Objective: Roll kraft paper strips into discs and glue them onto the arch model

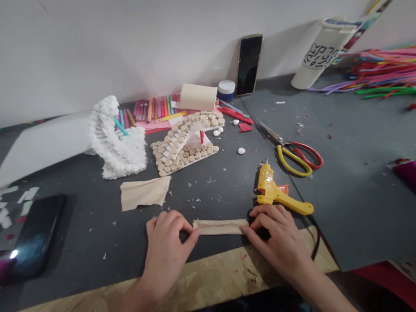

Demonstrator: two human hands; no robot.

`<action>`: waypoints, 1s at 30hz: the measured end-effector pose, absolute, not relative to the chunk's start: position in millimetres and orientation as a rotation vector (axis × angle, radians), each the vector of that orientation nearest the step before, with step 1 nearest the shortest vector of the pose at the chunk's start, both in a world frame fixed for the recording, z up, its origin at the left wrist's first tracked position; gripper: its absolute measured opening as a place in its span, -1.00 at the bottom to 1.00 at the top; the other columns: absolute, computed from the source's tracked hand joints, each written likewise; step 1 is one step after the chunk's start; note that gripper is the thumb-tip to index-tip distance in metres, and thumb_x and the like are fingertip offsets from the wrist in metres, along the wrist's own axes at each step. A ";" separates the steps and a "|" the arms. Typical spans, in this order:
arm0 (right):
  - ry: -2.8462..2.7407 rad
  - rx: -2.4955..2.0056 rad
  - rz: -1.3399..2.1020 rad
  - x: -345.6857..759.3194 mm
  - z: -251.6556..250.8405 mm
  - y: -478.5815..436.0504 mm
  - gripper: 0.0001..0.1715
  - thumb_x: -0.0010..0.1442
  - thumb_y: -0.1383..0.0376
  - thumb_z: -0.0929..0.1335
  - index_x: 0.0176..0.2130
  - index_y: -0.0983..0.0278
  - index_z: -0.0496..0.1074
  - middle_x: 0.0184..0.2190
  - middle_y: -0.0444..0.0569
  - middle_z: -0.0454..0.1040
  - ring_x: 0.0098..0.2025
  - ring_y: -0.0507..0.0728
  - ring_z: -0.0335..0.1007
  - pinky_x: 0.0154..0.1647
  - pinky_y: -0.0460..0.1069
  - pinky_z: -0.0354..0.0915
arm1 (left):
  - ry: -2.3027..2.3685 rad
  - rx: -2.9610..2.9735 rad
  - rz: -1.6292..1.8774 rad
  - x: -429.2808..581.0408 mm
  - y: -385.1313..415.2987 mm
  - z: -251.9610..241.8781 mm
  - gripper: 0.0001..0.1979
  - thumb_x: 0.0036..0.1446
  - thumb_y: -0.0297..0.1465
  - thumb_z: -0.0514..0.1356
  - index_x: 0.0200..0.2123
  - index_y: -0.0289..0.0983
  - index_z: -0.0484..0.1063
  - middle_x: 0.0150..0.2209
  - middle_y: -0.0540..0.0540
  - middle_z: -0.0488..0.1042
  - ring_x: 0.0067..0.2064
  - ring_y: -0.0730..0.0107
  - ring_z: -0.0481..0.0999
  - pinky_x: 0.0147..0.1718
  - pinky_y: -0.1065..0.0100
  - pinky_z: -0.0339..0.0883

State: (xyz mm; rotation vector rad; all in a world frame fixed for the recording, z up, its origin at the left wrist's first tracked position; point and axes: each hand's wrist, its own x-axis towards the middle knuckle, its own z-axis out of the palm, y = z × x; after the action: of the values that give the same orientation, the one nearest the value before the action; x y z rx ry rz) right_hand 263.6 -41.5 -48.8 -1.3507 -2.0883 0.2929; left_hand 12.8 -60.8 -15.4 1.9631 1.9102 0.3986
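Between my hands a narrow beige strip of cloth or crepe paper (pixel 221 226) is held out flat, low over the dark table. My left hand (pixel 170 245) pinches its left end between thumb and fingers. The right end is pinched by my right hand (pixel 275 235). Just beyond my right hand lies a yellow glue gun (pixel 268 189), its nozzle facing away from me. A wider beige piece (pixel 144 193) of the same material rests beyond my left hand. Farther off stands a small model covered in beige rolled coils (pixel 189 145), with a red peg on it.
A white fluffy model (pixel 115 144) stands left of the coil one. Scissors (pixel 294 156) lie beyond the glue gun. At the back are a propped phone (pixel 249 65), a jar (pixel 226 91), a tilted tumbler (pixel 324 53) and pipe cleaners (pixel 392 72). Another phone (pixel 37 235) lies left.
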 end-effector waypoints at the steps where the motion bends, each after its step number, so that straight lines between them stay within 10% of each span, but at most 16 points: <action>1: -2.087 -1.363 0.289 263.5 -49.2 -41.4 -0.75 0.19 0.28 0.41 -0.48 0.23 0.32 -0.30 0.00 0.46 -0.25 0.19 0.32 -0.16 0.12 0.21 | 1.920 1.968 0.403 12.9 -60.8 -16.2 -0.79 0.17 -0.31 0.22 -0.49 -0.22 0.35 -0.35 0.05 0.41 -0.23 0.30 0.39 -0.08 0.13 0.01; 30: -2.192 -1.191 0.140 260.1 -29.3 -50.6 -0.86 0.36 0.29 0.23 -0.25 0.22 0.34 -0.28 0.01 0.48 -0.23 0.19 0.41 -0.19 0.10 0.26 | 1.563 2.935 0.151 49.2 -89.6 -17.5 -0.68 0.21 -0.59 0.03 0.01 -0.36 0.37 -0.22 -0.20 0.50 -0.21 0.21 0.50 -0.33 0.27 0.51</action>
State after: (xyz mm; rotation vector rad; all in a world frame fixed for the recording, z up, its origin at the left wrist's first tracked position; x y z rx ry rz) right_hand 260.1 -50.6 -29.3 -1.1908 -2.1925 0.1397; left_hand 49.2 -89.6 -17.5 2.9352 1.5628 0.1515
